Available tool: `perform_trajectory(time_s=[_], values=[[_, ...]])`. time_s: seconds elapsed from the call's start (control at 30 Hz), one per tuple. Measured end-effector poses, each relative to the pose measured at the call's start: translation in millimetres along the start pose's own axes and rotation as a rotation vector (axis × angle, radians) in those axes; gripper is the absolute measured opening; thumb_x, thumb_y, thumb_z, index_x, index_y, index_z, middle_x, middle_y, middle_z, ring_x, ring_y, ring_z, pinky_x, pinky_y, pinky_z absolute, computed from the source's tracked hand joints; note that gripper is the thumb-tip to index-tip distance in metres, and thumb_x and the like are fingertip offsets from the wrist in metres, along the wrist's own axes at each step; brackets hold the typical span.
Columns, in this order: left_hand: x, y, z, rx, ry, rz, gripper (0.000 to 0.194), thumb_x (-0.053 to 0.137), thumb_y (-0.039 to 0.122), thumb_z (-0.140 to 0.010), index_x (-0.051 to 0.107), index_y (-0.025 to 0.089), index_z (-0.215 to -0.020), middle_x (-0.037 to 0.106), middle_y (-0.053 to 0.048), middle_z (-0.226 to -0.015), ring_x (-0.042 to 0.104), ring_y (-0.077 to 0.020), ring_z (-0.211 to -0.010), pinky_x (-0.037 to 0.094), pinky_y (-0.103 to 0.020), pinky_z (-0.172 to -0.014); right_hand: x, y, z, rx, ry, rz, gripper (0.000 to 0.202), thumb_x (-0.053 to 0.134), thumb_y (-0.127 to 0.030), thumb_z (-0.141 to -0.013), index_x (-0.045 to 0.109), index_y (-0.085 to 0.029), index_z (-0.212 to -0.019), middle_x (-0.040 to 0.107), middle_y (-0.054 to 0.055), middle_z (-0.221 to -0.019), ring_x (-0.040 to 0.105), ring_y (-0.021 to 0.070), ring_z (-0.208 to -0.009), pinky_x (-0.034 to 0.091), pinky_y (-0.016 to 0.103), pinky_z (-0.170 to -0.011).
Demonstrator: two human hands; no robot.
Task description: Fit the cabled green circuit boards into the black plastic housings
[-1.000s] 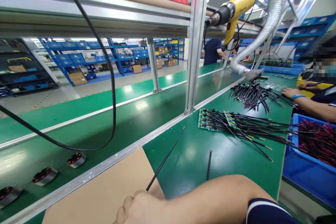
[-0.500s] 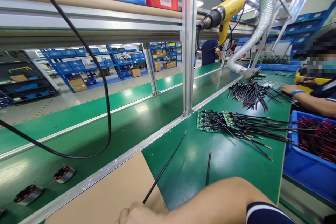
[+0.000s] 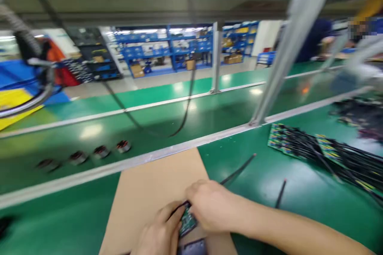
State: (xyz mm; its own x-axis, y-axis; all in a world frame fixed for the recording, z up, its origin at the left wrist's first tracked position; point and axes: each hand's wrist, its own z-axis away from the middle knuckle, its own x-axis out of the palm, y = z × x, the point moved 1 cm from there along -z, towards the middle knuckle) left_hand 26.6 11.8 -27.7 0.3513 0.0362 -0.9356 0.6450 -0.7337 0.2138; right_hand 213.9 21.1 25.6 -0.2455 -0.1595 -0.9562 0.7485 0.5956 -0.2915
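Over a tan cardboard sheet, my left hand is closed on the edge of a small green circuit board. My right hand is closed at the board's upper right, fingers curled round the black cable; its fingertips are partly hidden. The cable's far end, with a reddish tip, sticks out past the knuckles over the green table. Below the board is a dark rectangular block, cut off by the frame's lower edge. Motion blurs the view somewhat.
Right of the sheet lies another black cable. Farther right are wired circuit boards and a blurred dark wire pile. Several motor stators stand beyond the metal rail. A slanted metal post rises from it; a cord hangs ahead.
The view has swung left and down. My left hand and the circuit board now show. The right hand, which was at the cable's near end, is now beside the board.
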Motion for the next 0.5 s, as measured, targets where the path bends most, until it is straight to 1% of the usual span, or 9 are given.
perform_trajectory(time_s=[0.07, 0.1, 0.17, 0.23, 0.33, 0.4, 0.5], values=[[-2.0, 4, 0, -0.128, -0.09, 0.064, 0.03, 0.048, 0.022, -0.093, 0.06, 0.026, -0.12, 0.064, -0.005, -0.12, 0.067, -0.0192, -0.098, 0.058, -0.03, -0.083, -2, 12, 6, 0.041, -0.025, -0.039, 0.014, 0.05, -0.018, -0.087, 0.062, -0.012, -0.092, 0.067, 0.011, -0.087, 0.063, 0.0231, -0.084, 0.046, 0.033, -0.075], [-3.7, 5, -1, -0.18, -0.108, 0.1, 0.029, 0.052, 0.024, -0.092, 0.06, 0.026, -0.12, 0.064, -0.004, -0.12, 0.067, -0.0204, -0.099, 0.058, -0.033, -0.085, -1, 17, 8, 0.061, -0.035, -0.076, 0.015, 0.047, -0.016, -0.089, 0.061, -0.013, -0.092, 0.066, 0.009, -0.088, 0.062, 0.0221, -0.084, 0.045, 0.033, -0.075], [-6.9, 8, -5, -0.231, -0.112, 0.168, 0.026, 0.061, 0.025, -0.088, 0.063, 0.026, -0.115, 0.066, -0.003, -0.117, 0.067, -0.0206, -0.097, 0.058, -0.036, -0.085, 2, 24, 9, 0.089, -0.056, -0.191, 0.017, 0.044, -0.013, -0.09, 0.06, -0.016, -0.09, 0.064, 0.006, -0.087, 0.059, 0.0197, -0.083, 0.043, 0.031, -0.075], [-7.8, 9, -8, -0.249, -0.103, 0.207, 0.025, 0.066, 0.023, -0.085, 0.065, 0.025, -0.111, 0.067, -0.003, -0.114, 0.067, -0.0208, -0.095, 0.058, -0.037, -0.085, 7, 26, 10, 0.091, -0.074, -0.301, 0.019, 0.041, -0.011, -0.091, 0.058, -0.019, -0.089, 0.061, 0.004, -0.086, 0.056, 0.0174, -0.082, 0.041, 0.029, -0.075], [-5.6, 9, -8, -0.258, -0.107, 0.214, 0.025, 0.068, 0.021, -0.084, 0.065, 0.021, -0.109, 0.067, -0.005, -0.113, 0.067, -0.0227, -0.096, 0.059, -0.039, -0.084, 10, 21, 8, 0.089, -0.118, -0.4, 0.018, 0.038, -0.012, -0.094, 0.053, -0.02, -0.086, 0.057, 0.001, -0.083, 0.052, 0.0151, -0.078, 0.039, 0.027, -0.071], [-4.0, 9, -7, -0.255, -0.127, 0.211, 0.026, 0.066, 0.019, -0.085, 0.064, 0.02, -0.111, 0.066, -0.007, -0.114, 0.066, -0.0233, -0.097, 0.06, -0.04, -0.082, 10, 18, 5, 0.116, -0.174, -0.445, 0.019, 0.038, -0.014, -0.095, 0.049, -0.02, -0.08, 0.054, -0.001, -0.078, 0.049, 0.0136, -0.072, 0.037, 0.026, -0.067], [-3.5, 9, -7, -0.255, -0.189, 0.208, 0.025, 0.063, 0.018, -0.088, 0.063, 0.02, -0.112, 0.065, -0.007, -0.114, 0.066, -0.0234, -0.095, 0.061, -0.041, -0.078, 7, 19, -1, 0.151, -0.277, -0.478, 0.023, 0.038, -0.014, -0.094, 0.043, -0.02, -0.073, 0.049, -0.003, -0.071, 0.045, 0.0121, -0.067, 0.034, 0.024, -0.062]])
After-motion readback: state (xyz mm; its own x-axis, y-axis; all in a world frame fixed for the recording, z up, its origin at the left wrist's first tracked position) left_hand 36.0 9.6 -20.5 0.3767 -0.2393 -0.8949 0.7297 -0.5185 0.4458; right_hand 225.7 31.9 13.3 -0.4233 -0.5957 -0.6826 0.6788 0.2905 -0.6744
